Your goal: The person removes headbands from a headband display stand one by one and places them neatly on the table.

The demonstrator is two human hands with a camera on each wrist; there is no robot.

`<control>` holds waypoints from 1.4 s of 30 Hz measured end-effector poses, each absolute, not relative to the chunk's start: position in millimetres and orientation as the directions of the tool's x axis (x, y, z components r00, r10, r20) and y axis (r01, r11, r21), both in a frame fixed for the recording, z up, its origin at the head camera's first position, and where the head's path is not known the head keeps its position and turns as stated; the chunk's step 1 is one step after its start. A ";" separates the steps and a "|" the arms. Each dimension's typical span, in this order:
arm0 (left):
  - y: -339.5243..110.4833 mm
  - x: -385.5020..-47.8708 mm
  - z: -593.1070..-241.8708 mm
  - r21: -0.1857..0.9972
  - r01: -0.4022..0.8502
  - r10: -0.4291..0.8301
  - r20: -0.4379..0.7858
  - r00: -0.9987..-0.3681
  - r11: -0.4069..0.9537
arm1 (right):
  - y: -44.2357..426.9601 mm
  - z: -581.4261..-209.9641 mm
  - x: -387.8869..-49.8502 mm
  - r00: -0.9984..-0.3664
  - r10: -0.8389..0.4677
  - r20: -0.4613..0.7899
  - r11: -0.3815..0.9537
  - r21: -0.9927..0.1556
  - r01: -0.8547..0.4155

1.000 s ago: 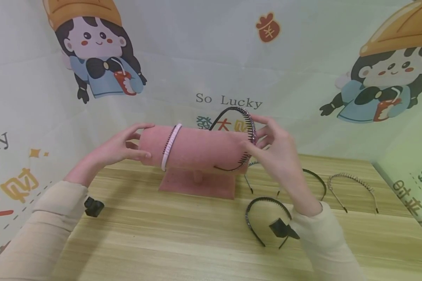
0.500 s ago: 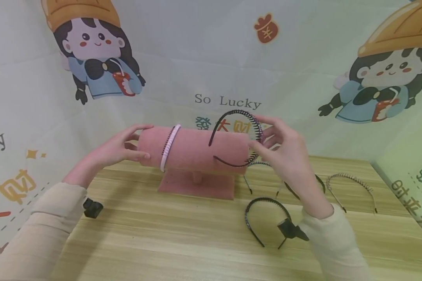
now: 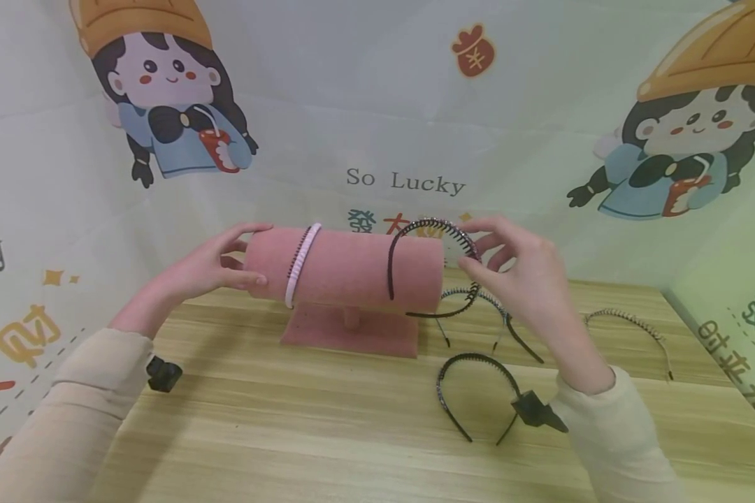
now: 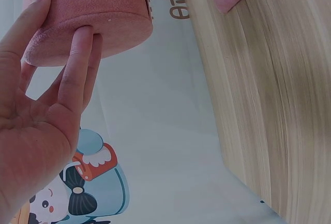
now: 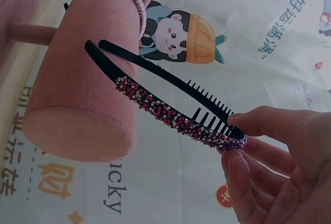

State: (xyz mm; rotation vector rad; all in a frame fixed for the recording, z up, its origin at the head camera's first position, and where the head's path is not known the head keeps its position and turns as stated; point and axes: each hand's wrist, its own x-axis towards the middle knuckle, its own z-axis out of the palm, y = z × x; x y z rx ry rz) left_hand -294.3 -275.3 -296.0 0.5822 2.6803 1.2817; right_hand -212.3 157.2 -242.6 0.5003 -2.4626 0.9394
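In the head view my left hand [image 3: 198, 262] holds the left end of a pink velvet display stand [image 3: 365, 269], a horizontal roll on a flat base. The thumb lies on its front; the left wrist view shows fingers [image 4: 77, 63] against the round end face. A white-wrapped headband [image 3: 303, 265] sits around the roll's left part. My right hand [image 3: 522, 269] pinches a toothed black headband [image 5: 170, 118] covered with red and silver rhinestones. This headband's arms point toward the roll's right end, both tips seen in front of it. Whether they touch the roll, I cannot tell.
On the wooden table [image 3: 289, 426] lie more headbands: a dark sparkly one [image 3: 443, 398] in front, a pale blue one [image 3: 468, 290] by the stand, a black one [image 3: 528, 344] partly behind my right forearm, a beige one [image 3: 629, 318] farther right. A printed cloth [image 3: 403, 105] hangs behind.
My right hand has moved right and slightly down with the rhinestone headband. Its upper arm, earlier behind the roll, now shows in front of it. My left hand has stayed on the stand.
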 end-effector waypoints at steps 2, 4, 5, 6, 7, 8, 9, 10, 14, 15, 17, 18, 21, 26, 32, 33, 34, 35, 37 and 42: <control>-275.0 -294.5 -296.3 0.770 0.289 0.383 0.063 -0.922 0.569 | 159.5 -243.0 -212.3 -0.836 -0.169 0.522 0.712 -0.522 -0.469; -274.8 -294.6 -296.6 0.770 0.287 0.378 0.065 -0.924 0.570 | 161.8 -243.4 -212.2 -0.841 -0.166 0.515 0.721 -0.518 -0.459; -274.8 -294.7 -296.7 0.768 0.289 0.377 0.066 -0.924 0.572 | 163.0 -243.6 -212.1 -0.844 -0.165 0.511 0.726 -0.517 -0.455; -274.8 -294.7 -296.8 0.766 0.289 0.376 0.067 -0.924 0.574 | 164.2 -243.8 -212.0 -0.846 -0.163 0.508 0.730 -0.514 -0.450; -274.6 -294.7 -297.0 0.768 0.285 0.371 0.067 -0.926 0.574 | 165.3 -243.9 -212.0 -0.847 -0.162 0.507 0.733 -0.513 -0.447; -274.7 -294.8 -297.1 0.767 0.286 0.371 0.067 -0.926 0.574 | 166.4 -244.0 -211.9 -0.849 -0.162 0.503 0.736 -0.511 -0.443; -274.7 -294.8 -297.2 0.767 0.286 0.371 0.068 -0.926 0.574 | 167.5 -244.0 -211.7 -0.850 -0.163 0.500 0.738 -0.510 -0.441; -274.8 -294.9 -297.3 0.767 0.287 0.372 0.069 -0.926 0.573 | 168.7 -244.0 -211.5 -0.851 -0.165 0.498 0.742 -0.506 -0.440; -275.3 -295.0 -297.0 0.765 0.299 0.387 0.071 -0.919 0.571 | 173.6 -244.0 -210.2 -0.856 -0.169 0.488 0.749 -0.501 -0.433; -275.5 -295.0 -296.7 0.763 0.303 0.392 0.071 -0.917 0.571 | 174.9 -244.2 -209.9 -0.856 -0.170 0.487 0.751 -0.499 -0.433; -275.8 -295.0 -296.0 0.761 0.309 0.402 0.069 -0.913 0.571 | 177.7 -245.2 -209.5 -0.855 -0.171 0.490 0.752 -0.495 -0.434; -275.9 -295.0 -295.6 0.760 0.310 0.406 0.068 -0.912 0.571 | 179.2 -245.9 -209.5 -0.853 -0.172 0.493 0.754 -0.492 -0.436; -275.8 -294.7 -294.8 0.764 0.307 0.408 0.062 -0.911 0.568 | 183.8 -248.4 -209.2 -0.847 -0.174 0.503 0.757 -0.482 -0.441; -275.5 -293.9 -294.2 0.766 0.297 0.403 0.055 -0.914 0.569 | 191.2 -253.2 -208.6 -0.831 -0.182 0.526 0.770 -0.449 -0.453; -275.0 -292.7 -293.5 0.767 0.297 0.403 0.055 -0.914 0.569 | 199.7 -260.8 -208.9 -0.809 -0.191 0.555 0.774 -0.421 -0.472; -274.9 -292.7 -293.6 0.766 0.299 0.404 0.057 -0.913 0.569 | 201.3 -262.5 -209.2 -0.806 -0.191 0.560 0.774 -0.418 -0.475; -274.9 -292.9 -293.7 0.766 0.300 0.404 0.058 -0.913 0.568 | 203.1 -264.2 -209.5 -0.801 -0.192 0.566 0.774 -0.415 -0.479; -274.9 -293.0 -293.9 0.766 0.301 0.404 0.059 -0.913 0.568 | 204.9 -266.0 -209.9 -0.794 -0.194 0.576 0.774 -0.408 -0.485; -275.0 -293.4 -294.2 0.766 0.302 0.403 0.061 -0.913 0.568 | 208.6 -269.7 -210.7 -0.782 -0.195 0.592 0.775 -0.397 -0.493; -275.0 -294.2 -294.6 0.768 0.301 0.402 0.062 -0.914 0.565 | 219.3 -278.4 -212.4 -0.758 -0.199 0.622 0.765 -0.385 -0.516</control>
